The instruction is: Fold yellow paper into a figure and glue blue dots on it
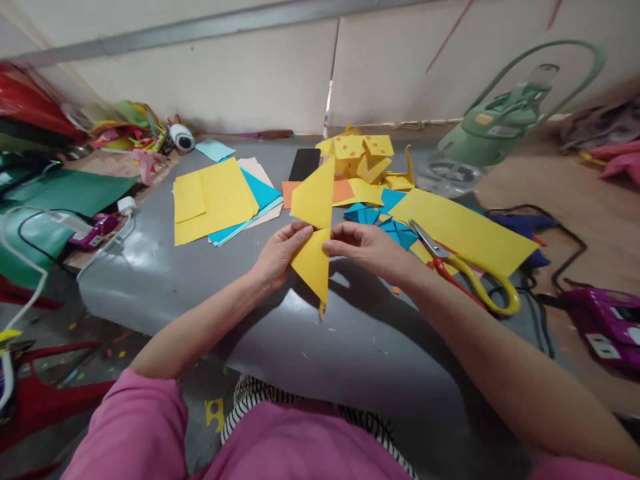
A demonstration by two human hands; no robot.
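A folded piece of yellow paper (316,193) stands upright between my two hands, above the grey table (165,280). It has an upper flap and a lower triangular flap that meet at a notch in the middle. My left hand (281,250) pinches it at this notch from the left, thumb on top. From the right, my right hand (367,247) grips its straight edge with thumb and fingers. Just beyond my right hand lie small folded blue paper pieces (397,233) and scissors (437,252) with yellow and red handles.
Stacked yellow sheets (225,200) lie left over blue and pale ones. Behind are a black phone (305,164) and a dotted yellow paper model (363,153). A large yellow sheet (465,227) and a green bottle (493,130) are on the right. Purple power strips (607,327) with cables flank the table.
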